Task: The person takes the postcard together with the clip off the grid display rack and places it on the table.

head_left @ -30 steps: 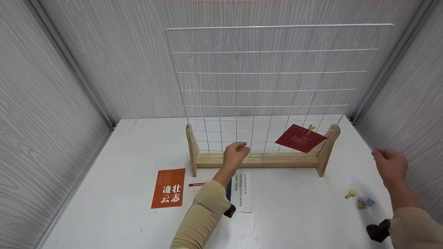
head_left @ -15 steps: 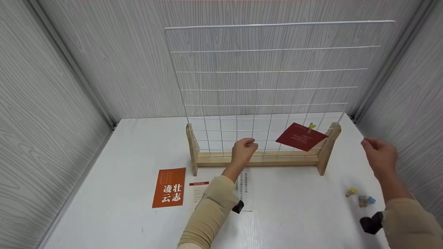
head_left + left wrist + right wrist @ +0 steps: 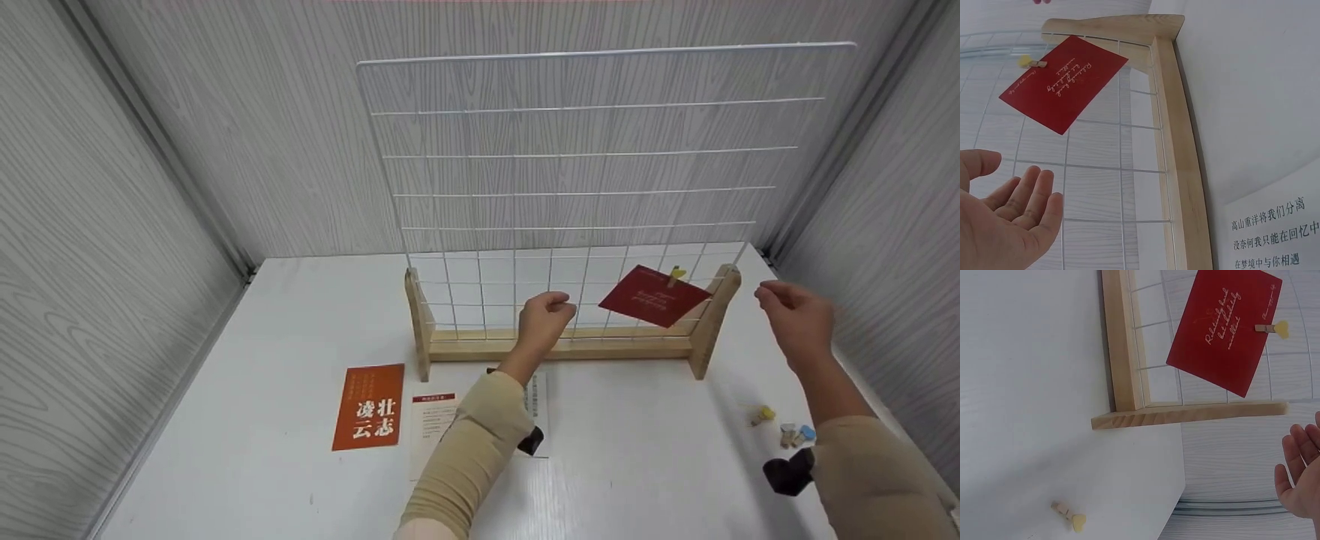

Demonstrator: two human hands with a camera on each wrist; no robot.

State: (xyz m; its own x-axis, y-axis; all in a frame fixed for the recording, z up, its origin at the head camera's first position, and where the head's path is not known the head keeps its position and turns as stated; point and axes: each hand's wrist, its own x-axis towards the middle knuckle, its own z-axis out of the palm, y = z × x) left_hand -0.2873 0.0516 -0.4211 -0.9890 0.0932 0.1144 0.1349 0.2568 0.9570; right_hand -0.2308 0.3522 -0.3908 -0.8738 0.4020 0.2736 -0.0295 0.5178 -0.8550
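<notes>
A red card (image 3: 655, 297) hangs tilted on the white wire grid (image 3: 555, 257), held by a small wooden clothespin with a yellow heart (image 3: 676, 276). My left hand (image 3: 543, 324) is in front of the grid, left of the card; in the left wrist view its fingers (image 3: 1034, 198) are loosely bent with nothing between them. To the right of the wooden stand (image 3: 705, 326), my right hand (image 3: 799, 321) hovers apart from everything. The right wrist view shows its relaxed fingers (image 3: 1295, 453) holding nothing.
On the white table lie an orange card (image 3: 369, 407), a white card with a red header (image 3: 433, 420) and a printed white sheet (image 3: 538, 405), partly covered by my left arm. A yellow clothespin (image 3: 763, 415) and a blue one (image 3: 805, 435) lie at right.
My left hand has moved right along the grid toward the red card. My right hand has come left and farther forward, nearer the stand. The card stays hanging.
</notes>
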